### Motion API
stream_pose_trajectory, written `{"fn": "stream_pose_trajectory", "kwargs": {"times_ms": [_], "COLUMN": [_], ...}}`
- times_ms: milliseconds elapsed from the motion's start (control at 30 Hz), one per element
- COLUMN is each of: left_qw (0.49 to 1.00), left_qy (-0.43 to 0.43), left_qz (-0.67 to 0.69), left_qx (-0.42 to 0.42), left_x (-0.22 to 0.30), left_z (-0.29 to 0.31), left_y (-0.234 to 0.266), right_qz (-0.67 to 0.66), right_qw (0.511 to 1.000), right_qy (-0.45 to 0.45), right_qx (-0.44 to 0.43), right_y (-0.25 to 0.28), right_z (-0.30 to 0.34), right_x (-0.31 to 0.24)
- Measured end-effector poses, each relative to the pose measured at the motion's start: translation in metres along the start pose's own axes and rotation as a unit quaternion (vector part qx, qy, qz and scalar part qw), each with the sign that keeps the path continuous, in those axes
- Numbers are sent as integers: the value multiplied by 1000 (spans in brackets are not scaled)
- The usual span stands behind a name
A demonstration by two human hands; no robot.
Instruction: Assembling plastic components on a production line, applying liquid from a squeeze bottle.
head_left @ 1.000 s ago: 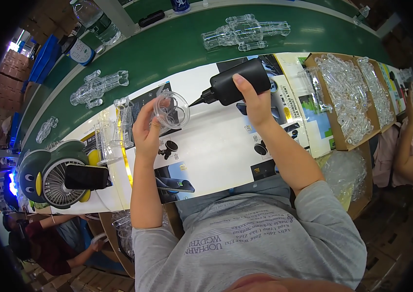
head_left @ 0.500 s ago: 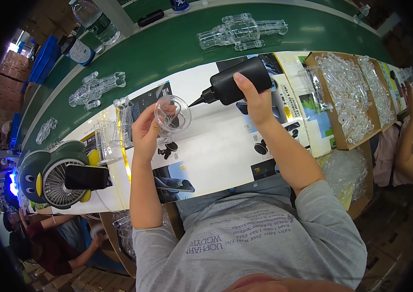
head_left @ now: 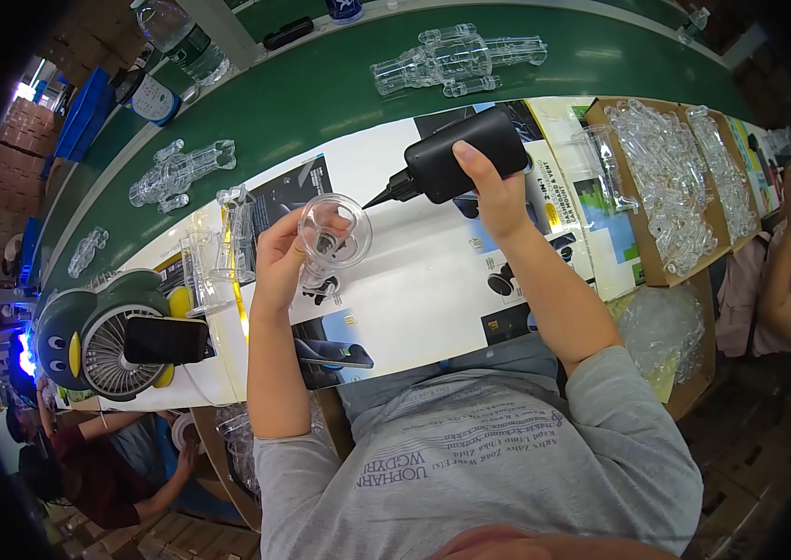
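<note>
My left hand [head_left: 278, 259] is closed on a clear plastic part with a round, cup-like end [head_left: 361, 245], its open face turned up toward me. Wrapped around a black squeeze bottle [head_left: 463, 157] with a pointed nozzle is my right hand [head_left: 498, 198], thumb on the near side. The nozzle tip points left and sits at the right rim of the clear part; whether it touches, I cannot tell. Left of my left hand, more clear plastic pieces [head_left: 200, 271] stand on the printed sheet. Two clear assembled parts lie beyond on the green table, one at left [head_left: 181, 173], one farther off [head_left: 461, 62].
A cardboard box [head_left: 661, 187] of clear pieces stands at right, a bag of clear plastic [head_left: 661, 327] below it. At left are a green fan [head_left: 116, 350] with a phone [head_left: 167, 340] before it. Bottles [head_left: 186, 42] stand at far left. Other people sit on both sides.
The clear part in my left hand has shifted slightly right and down, its round face tilting more toward me. The bottle in my right hand has moved slightly right.
</note>
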State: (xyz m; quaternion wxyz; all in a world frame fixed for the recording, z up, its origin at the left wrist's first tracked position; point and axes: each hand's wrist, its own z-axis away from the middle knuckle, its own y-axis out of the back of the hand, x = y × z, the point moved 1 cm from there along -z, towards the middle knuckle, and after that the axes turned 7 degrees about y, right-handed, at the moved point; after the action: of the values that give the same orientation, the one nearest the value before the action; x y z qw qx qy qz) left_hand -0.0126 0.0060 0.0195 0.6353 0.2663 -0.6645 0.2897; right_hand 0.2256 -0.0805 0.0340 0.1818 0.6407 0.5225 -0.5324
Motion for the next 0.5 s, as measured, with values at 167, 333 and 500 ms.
{"fn": "stream_pose_trajectory", "kwargs": {"times_ms": [167,333,500], "left_qw": [999,998,994], "left_qy": [16,29,38], "left_qz": [27,39,38], "left_qx": [-22,-46,-92], "left_x": [-2,-3,-6], "left_z": [0,1,1], "left_y": [0,-1,0], "right_qz": [-3,8,17], "right_qw": [1000,1000,999], "right_qy": [5,12,16], "right_qx": [-7,-14,-25], "right_y": [1,0,0], "right_z": [1,1,2], "right_x": [-1,-4,-4]}}
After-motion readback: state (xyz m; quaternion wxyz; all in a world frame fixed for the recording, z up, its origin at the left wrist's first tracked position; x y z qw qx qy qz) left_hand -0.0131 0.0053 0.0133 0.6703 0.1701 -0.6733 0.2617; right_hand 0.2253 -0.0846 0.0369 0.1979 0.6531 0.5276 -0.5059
